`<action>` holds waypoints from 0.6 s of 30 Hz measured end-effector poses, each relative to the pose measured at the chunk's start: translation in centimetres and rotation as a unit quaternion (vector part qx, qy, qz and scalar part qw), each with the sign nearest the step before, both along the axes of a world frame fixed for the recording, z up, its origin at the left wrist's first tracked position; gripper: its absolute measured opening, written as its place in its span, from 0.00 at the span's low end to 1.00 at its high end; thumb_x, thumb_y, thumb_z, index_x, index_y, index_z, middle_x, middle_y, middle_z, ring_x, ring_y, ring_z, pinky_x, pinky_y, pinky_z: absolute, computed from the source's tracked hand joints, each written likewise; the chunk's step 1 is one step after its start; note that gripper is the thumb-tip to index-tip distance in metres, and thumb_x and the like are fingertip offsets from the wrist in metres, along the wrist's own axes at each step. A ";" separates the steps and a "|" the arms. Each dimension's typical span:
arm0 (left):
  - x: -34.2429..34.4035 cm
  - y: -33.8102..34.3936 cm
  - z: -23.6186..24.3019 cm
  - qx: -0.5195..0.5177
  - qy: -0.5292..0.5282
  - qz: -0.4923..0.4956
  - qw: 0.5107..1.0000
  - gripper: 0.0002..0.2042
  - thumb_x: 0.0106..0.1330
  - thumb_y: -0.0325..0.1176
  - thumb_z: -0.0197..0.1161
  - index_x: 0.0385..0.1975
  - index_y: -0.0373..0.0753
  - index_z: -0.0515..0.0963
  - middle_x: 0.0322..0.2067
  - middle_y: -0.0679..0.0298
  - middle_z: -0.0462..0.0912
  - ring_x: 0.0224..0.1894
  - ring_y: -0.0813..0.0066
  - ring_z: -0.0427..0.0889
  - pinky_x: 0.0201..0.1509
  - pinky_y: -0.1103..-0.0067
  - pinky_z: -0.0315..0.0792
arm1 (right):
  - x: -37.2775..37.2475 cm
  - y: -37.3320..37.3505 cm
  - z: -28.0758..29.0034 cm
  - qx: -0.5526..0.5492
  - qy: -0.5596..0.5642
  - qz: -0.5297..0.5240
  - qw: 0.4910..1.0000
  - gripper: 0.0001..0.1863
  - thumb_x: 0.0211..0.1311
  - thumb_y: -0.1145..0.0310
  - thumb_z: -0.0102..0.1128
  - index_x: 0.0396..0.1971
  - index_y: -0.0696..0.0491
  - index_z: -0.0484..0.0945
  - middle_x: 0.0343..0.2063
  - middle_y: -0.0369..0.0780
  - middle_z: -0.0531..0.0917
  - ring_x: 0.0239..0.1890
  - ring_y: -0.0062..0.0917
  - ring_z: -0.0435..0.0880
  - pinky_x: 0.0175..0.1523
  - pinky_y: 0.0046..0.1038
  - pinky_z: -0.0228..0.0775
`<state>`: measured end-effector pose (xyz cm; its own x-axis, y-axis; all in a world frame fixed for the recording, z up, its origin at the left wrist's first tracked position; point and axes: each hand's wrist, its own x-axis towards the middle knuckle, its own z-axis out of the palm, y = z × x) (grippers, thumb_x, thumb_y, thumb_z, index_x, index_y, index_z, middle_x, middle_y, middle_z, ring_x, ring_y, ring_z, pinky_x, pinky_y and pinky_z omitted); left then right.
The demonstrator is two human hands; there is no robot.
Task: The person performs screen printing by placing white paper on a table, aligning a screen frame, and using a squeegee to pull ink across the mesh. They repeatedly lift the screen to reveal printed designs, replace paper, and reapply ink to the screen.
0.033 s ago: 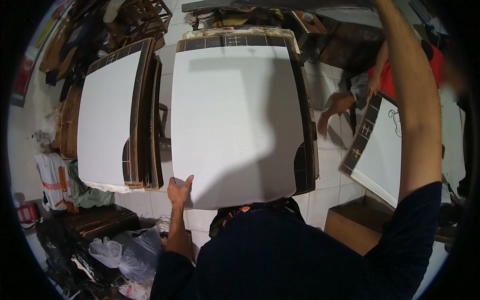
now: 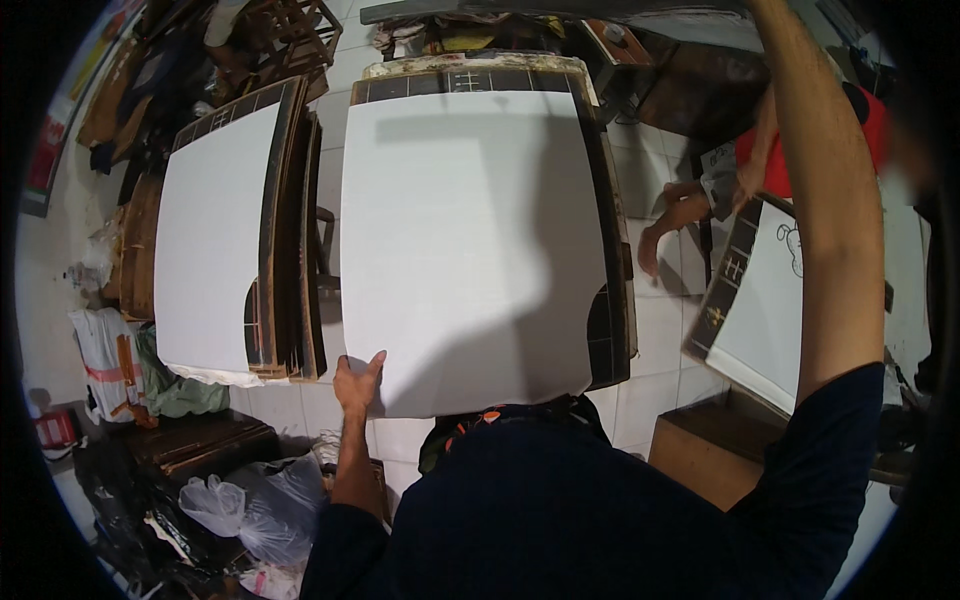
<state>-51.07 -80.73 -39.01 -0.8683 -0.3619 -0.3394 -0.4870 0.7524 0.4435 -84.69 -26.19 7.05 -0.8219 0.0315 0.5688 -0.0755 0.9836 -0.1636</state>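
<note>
In front of me lies a smooth white sheet [image 2: 460,220], spread over a dark board [image 2: 600,345] marked with pale lines along its far edge. My left hand [image 2: 358,382] is at the sheet's near-left corner, its thumb on top and the other fingers at the edge, partly hidden. My right forearm [image 2: 825,190] stretches up and away on the right; the hand is beyond the top of the picture. A long dark flat piece [image 2: 560,14] runs across the far end, up to where my right arm leaves the view. A shadow covers the sheet's right part.
On the left stands a stack of boards [image 2: 285,230] topped by another white sheet [image 2: 215,240]. At right, a co-worker in red [image 2: 868,130] holds a board [image 2: 735,265] with a line drawing on its white sheet. Plastic bags [image 2: 255,505] and a brown box [image 2: 700,460] lie nearby.
The co-worker's board, hand and foot have shifted slightly. My left hand and right arm stay where they were.
</note>
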 end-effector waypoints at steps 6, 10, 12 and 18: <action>-3.3 1.0 1.0 -0.004 0.007 -0.004 1.000 0.50 0.47 0.68 0.78 0.53 0.22 0.75 0.43 0.36 0.86 0.48 0.40 0.86 0.55 0.59 0.78 | -1.8 0.6 1.7 0.012 -0.025 -0.030 0.999 0.42 0.51 0.23 0.65 0.38 0.54 0.92 0.35 0.49 0.91 0.42 0.38 0.90 0.52 0.38 0.77; -4.8 1.4 0.0 -0.014 0.001 0.044 0.999 0.55 0.47 0.63 0.81 0.62 0.22 0.66 0.53 0.34 0.80 0.54 0.40 0.83 0.60 0.59 0.76 | -2.3 1.7 2.2 0.006 -0.004 0.048 0.999 0.42 0.51 0.23 0.64 0.37 0.53 0.92 0.36 0.48 0.91 0.41 0.37 0.90 0.53 0.38 0.78; -4.7 0.9 -1.3 0.005 -0.001 0.055 0.998 0.53 0.45 0.63 0.82 0.59 0.23 0.68 0.51 0.35 0.81 0.54 0.42 0.83 0.59 0.60 0.76 | -2.4 1.7 2.2 0.012 -0.008 0.039 0.999 0.43 0.51 0.23 0.64 0.39 0.53 0.92 0.38 0.48 0.91 0.42 0.37 0.90 0.53 0.38 0.78; -5.2 0.1 -4.2 0.018 0.013 0.048 0.999 0.47 0.47 0.63 0.81 0.53 0.24 0.74 0.54 0.36 0.78 0.54 0.43 0.81 0.59 0.63 0.76 | 0.1 0.6 1.0 -0.006 -0.023 0.039 0.999 0.42 0.51 0.22 0.64 0.36 0.52 0.92 0.38 0.44 0.91 0.40 0.35 0.89 0.51 0.37 0.79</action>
